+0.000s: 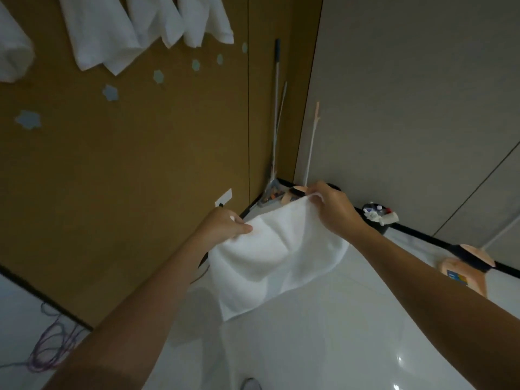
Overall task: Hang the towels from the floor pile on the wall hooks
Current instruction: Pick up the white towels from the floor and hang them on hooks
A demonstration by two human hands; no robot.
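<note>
- Fingers (pixel 244 228) of left hand (pixel 225 225) and right hand (pixel 334 209) are pinching the towel (pixel 275 257) at its top, above the floor (pixel 337 333).
- Thin pinches may be risking a drop before the far-left hooks (pixel 110 92).

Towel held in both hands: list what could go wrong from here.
The left hand and right hand pinch the towel only at its top edge, so a slip could drop it on the floor. The hanging towels crowd the wall; fitting this one in might knock one loose.
</note>
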